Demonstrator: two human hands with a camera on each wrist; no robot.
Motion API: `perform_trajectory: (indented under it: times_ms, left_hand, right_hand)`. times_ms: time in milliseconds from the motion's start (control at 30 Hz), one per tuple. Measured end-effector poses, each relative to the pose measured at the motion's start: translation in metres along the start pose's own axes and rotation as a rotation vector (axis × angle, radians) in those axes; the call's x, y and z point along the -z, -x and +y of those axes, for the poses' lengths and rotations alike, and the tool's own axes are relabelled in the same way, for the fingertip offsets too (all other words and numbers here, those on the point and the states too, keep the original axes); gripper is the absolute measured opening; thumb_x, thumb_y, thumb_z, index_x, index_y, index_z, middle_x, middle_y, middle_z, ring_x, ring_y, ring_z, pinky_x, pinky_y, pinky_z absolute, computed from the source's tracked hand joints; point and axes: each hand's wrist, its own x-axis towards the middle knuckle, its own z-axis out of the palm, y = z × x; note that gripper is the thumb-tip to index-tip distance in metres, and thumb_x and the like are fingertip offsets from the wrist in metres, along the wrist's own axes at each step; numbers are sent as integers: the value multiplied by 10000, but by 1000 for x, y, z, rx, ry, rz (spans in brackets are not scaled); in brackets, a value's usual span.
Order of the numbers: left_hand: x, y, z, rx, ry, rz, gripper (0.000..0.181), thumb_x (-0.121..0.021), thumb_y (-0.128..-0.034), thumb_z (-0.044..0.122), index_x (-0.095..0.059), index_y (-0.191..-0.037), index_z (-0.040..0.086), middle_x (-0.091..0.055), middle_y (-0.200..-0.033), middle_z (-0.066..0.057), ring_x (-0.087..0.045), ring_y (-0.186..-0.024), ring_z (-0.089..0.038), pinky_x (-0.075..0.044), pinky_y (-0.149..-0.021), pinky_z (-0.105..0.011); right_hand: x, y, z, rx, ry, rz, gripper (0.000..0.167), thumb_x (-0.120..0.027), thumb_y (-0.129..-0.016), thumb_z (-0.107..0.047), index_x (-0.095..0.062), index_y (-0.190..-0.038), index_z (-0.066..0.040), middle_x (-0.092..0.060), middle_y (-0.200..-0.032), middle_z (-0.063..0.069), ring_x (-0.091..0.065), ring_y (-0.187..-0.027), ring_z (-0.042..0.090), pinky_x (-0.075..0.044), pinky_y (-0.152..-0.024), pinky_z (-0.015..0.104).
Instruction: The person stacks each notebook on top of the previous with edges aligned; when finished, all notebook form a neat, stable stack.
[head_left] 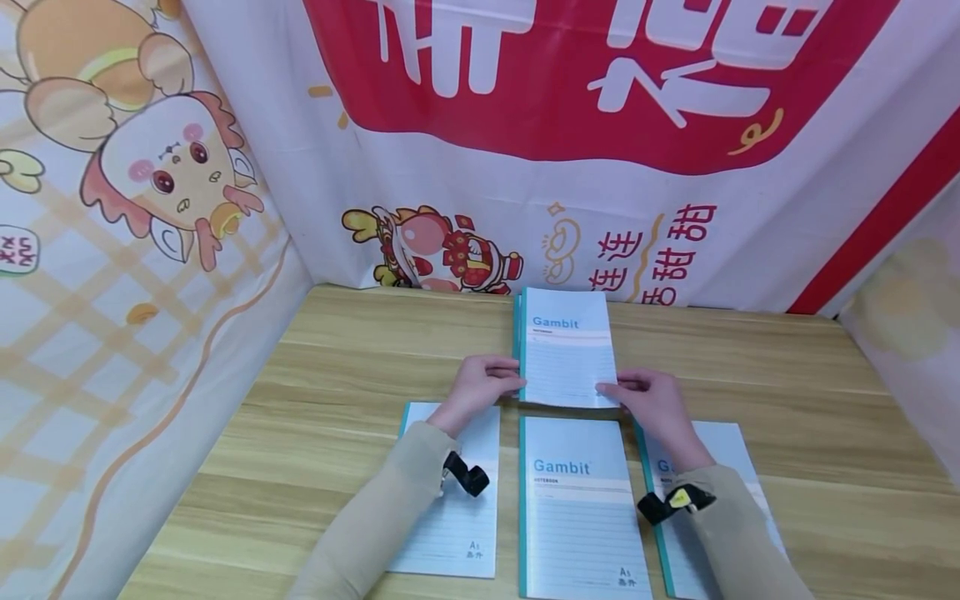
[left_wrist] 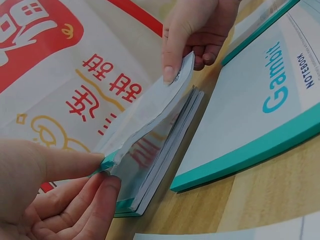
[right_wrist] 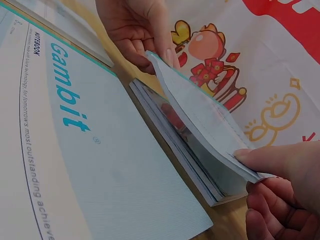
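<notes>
A pale blue Gambit notebook with a green spine is held over a small stack of notebooks at the back of the table. Its near edge is raised, and a gap shows beneath it in both wrist views. My left hand pinches the near corner on the spine side between thumb and fingers. At the opposite near corner, my right hand grips with the thumb on the cover and the fingers below. Just in front of the stack lies another notebook.
One notebook lies flat under my left forearm, and another notebook is partly covered by my right arm. The wooden table ends at a printed cloth hanging behind, with more cloth along the left side.
</notes>
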Motion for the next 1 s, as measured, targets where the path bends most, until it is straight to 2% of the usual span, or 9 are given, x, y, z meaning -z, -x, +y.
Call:
perform_trajectory:
  times_ms: [300,600,1000]
  left_hand:
    - [5,-7,-4,0,-12,11,286,-764,-943,207,-717,-1221,158,-711,-1111,23,-669,-1017,-145,-561,-921,-337]
    - [5,-13,-5,11,-46,41,296,-772,-935,194,-719,-1222,147,-732,-1074,24,-687,-1004,-139,-552,-946,-357]
    - [4,-19,-8,24,-83,77,297,-794,-912,183,-737,-1201,150,-725,-1107,15,-671,-1019,-154,-547,-945,-362]
  right_hand:
    - [-5,-6,-6,13,-1,-6,588,-759,-882,-542,-685,-1266,-103,-674,-1113,96,-623,-959,261,-545,-810,344]
    - [-8,-15,-7,9,-12,-3,495,-776,-884,-504,-706,-1199,-129,-681,-1118,83,-614,-975,269,-524,-815,354]
    - [-11,-22,-6,9,-16,7,458,-808,-876,-432,-717,-1173,-96,-697,-1118,97,-610,-982,268,-502,-815,358]
